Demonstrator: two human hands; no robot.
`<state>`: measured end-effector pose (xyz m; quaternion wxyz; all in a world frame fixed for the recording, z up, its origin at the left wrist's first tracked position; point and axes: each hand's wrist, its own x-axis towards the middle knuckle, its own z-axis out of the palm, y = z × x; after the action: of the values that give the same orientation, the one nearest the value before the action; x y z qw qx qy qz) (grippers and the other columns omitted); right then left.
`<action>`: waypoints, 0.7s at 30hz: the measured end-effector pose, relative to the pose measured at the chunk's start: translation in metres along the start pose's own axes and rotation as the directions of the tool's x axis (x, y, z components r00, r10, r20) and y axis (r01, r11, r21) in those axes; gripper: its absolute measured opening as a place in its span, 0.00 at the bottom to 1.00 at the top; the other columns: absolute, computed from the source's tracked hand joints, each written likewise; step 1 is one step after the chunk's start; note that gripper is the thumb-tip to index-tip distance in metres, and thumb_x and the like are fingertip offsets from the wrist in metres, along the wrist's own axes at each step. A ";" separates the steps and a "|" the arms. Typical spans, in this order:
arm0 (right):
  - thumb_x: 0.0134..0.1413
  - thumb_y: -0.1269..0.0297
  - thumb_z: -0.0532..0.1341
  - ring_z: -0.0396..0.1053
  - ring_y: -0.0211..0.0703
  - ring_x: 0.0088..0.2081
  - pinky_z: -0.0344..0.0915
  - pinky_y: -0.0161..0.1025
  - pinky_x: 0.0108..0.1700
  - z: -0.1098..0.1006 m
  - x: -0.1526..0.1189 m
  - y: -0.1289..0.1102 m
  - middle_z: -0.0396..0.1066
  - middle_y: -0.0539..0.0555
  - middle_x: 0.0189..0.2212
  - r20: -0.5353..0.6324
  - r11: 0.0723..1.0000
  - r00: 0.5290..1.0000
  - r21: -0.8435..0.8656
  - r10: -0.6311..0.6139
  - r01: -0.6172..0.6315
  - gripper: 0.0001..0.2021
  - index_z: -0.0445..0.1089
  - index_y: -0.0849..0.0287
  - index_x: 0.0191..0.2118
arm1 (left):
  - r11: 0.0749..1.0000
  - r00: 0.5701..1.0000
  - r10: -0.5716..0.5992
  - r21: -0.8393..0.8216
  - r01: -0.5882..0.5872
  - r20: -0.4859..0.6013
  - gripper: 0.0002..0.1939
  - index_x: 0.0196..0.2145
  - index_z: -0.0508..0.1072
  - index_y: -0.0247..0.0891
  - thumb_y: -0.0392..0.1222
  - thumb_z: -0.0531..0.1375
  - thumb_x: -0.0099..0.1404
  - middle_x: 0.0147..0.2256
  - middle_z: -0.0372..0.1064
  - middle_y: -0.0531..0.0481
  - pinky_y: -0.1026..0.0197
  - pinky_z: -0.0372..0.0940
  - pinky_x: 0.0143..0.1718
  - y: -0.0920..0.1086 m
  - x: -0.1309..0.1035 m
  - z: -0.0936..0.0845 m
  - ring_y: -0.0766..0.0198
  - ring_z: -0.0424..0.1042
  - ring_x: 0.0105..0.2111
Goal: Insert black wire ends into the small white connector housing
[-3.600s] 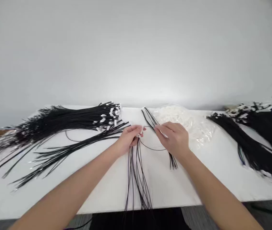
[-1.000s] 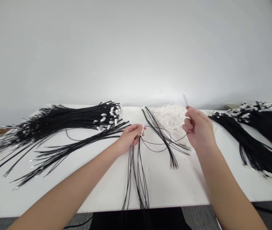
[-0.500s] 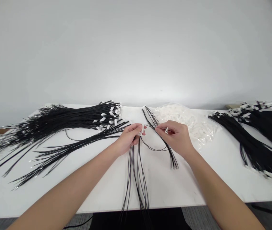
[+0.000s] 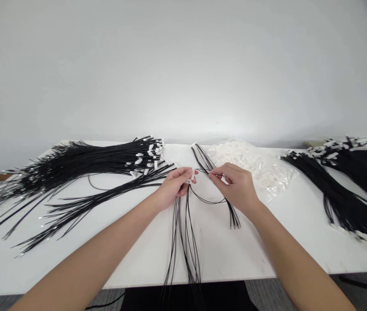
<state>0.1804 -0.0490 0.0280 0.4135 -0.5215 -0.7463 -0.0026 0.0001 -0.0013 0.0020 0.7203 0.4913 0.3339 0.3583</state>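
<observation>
Near the middle of the table, my left hand (image 4: pixel 177 185) pinches a small white connector (image 4: pixel 192 174) between thumb and fingers. Several black wires (image 4: pixel 186 233) hang down from it over the table's front edge. To its right, my right hand (image 4: pixel 233 183) has thumb and fingertips closed on a thin black wire (image 4: pixel 203 171) that runs toward the connector. Whether the wire's tip is inside the connector is too small to tell. Behind and below my right hand lies a loose group of black wires (image 4: pixel 234 218) with a white connector (image 4: pixel 194 145) at its far end.
A large heap of black wires (image 4: pixel 89 157) with white connectors lies at the left, a smaller bundle (image 4: pixel 105 196) before it. A clear bag of white parts (image 4: pixel 248 162) lies behind my right hand. More wire bundles (image 4: pixel 339 194) cover the right side of the white table (image 4: pixel 248 259).
My right hand has shifted very slightly, its fingers still closed on the wire. My left hand and the connector have hardly moved.
</observation>
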 end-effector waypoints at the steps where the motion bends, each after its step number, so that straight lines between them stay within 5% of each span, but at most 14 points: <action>1: 0.50 0.69 0.56 0.59 0.30 0.23 0.54 0.30 0.23 0.001 -0.001 0.002 0.67 0.48 0.24 -0.005 0.998 0.999 -0.052 -0.044 0.044 0.06 0.70 0.57 0.30 | 1.000 1.000 0.002 -0.002 -0.002 0.005 0.16 0.37 0.69 0.35 0.50 0.56 0.56 0.27 0.63 0.52 0.69 0.37 0.12 0.000 0.000 0.000 0.81 0.49 0.12; 7: 0.51 0.71 0.55 0.59 0.28 0.23 0.51 0.29 0.22 0.006 -0.007 0.010 0.67 0.47 0.25 -0.027 0.921 0.966 -0.309 -0.256 0.236 0.06 0.68 0.57 0.31 | 1.000 1.000 -0.004 -0.013 0.004 0.006 0.16 0.35 0.69 0.35 0.50 0.56 0.56 0.26 0.62 0.52 0.69 0.37 0.12 0.001 0.001 0.000 0.81 0.49 0.11; 21: 0.48 0.78 0.55 0.57 0.27 0.22 0.48 0.31 0.21 0.002 -0.006 0.009 0.65 0.46 0.23 -0.008 0.812 0.907 -0.451 -0.420 0.372 0.07 0.67 0.59 0.31 | 1.000 1.000 -0.022 0.012 0.023 -0.022 0.16 0.33 0.70 0.34 0.50 0.57 0.55 0.24 0.62 0.53 0.70 0.37 0.12 -0.001 0.001 -0.001 0.81 0.48 0.11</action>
<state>0.1870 -0.0484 0.0196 0.3150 -0.4330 -0.7950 -0.2849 0.0001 -0.0001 0.0004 0.7174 0.4879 0.3496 0.3535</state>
